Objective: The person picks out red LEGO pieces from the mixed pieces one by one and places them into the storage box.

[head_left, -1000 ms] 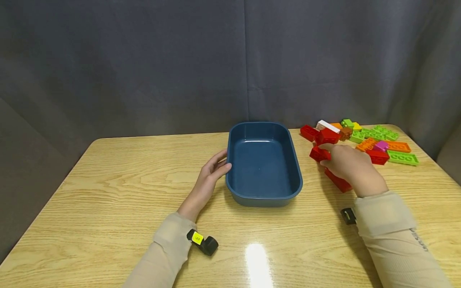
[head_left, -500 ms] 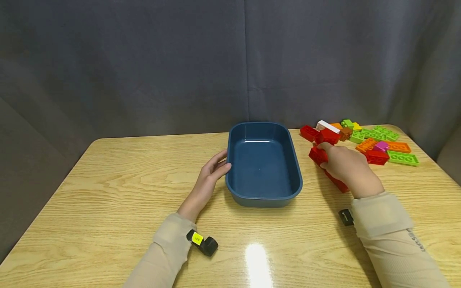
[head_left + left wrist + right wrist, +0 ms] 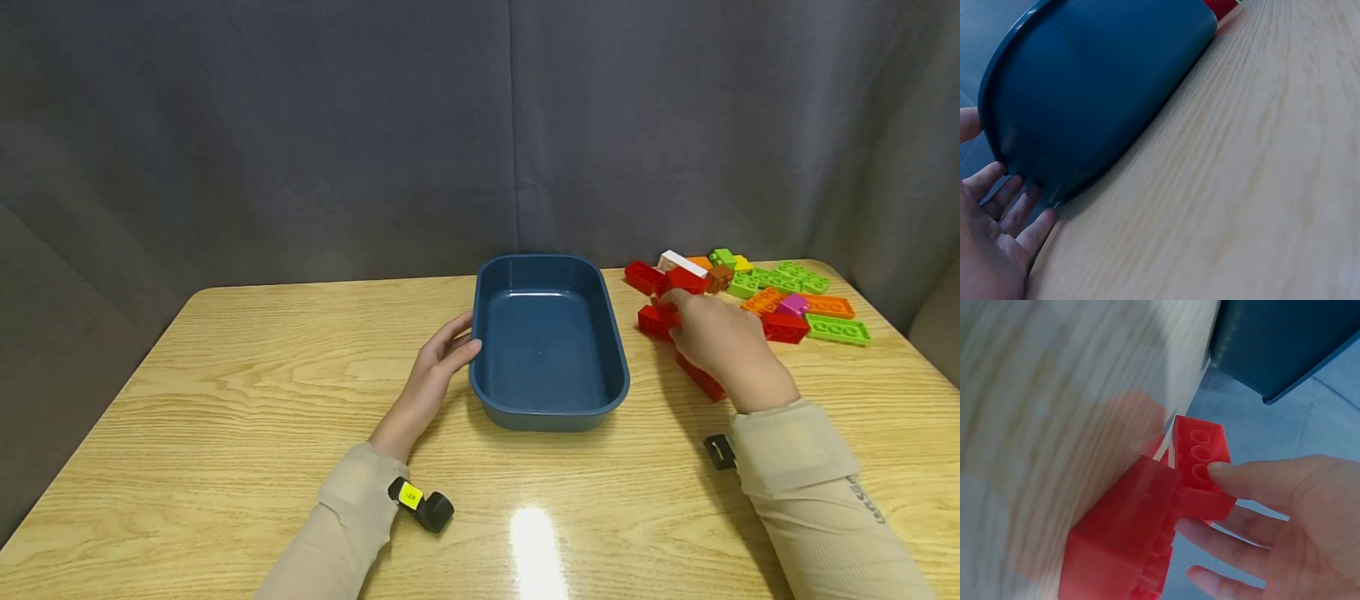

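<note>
My left hand (image 3: 431, 375) rests against the left side of a blue plastic bin (image 3: 551, 421), its fingers fairly straight. In the left wrist view, the fingertips of that hand (image 3: 997, 237) touch the outside wall of the bin (image 3: 1097, 81). Over the pile at the right, my right hand (image 3: 723, 346) pinches a red toy building brick (image 3: 654, 323). The right wrist view shows the thumb on the hollow, ringed underside of this brick (image 3: 1200, 440), fingers on its other side. Close by lies a longer red brick (image 3: 701, 379), partly hidden under the hand.
Behind the right hand lie more bricks: a white one (image 3: 682, 264), a red one (image 3: 642, 277), a brown one (image 3: 720, 278), a pink one (image 3: 793, 305), several green ones (image 3: 838, 329) and orange ones (image 3: 828, 306). A grey curtain (image 3: 337, 150) hangs behind the wooden table (image 3: 262, 400).
My right hand has shifted slightly left, and the pinched red brick has turned and moved a little left. The left hand and the bin stay where they were.
</note>
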`<state>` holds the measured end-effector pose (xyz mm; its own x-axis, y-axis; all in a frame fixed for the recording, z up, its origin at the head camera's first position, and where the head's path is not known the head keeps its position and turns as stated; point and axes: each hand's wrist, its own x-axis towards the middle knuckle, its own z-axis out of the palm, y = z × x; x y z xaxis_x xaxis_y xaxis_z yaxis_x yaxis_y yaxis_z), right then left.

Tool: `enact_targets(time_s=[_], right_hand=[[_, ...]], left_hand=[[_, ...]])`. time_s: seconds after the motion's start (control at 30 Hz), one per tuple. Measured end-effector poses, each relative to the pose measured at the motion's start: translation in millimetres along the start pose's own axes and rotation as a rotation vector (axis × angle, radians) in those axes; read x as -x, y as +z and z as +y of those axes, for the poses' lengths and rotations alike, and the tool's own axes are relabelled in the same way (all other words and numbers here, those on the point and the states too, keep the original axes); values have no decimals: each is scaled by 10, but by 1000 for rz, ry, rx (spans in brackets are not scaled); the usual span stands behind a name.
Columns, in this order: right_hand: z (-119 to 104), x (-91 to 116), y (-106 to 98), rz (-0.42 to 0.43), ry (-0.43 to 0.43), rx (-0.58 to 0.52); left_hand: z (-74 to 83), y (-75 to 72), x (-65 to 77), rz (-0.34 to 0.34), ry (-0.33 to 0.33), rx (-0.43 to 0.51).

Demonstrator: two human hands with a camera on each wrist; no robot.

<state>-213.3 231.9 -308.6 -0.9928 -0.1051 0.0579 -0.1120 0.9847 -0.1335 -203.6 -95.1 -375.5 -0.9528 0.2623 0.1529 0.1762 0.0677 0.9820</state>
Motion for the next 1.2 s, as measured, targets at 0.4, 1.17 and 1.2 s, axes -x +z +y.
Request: enact_targets(time_s=[0.4,1.17,1.2], right_hand=[[-97,66,-133,111,-24,-9],[-542,333,-490,445,-131,-9],[-569,337,-489,459,-148,-10]], left_hand=[[4,-9,3,-3,-12,8],[13,1,11,1,-18,5],[13,0,11,0,-17,4]])
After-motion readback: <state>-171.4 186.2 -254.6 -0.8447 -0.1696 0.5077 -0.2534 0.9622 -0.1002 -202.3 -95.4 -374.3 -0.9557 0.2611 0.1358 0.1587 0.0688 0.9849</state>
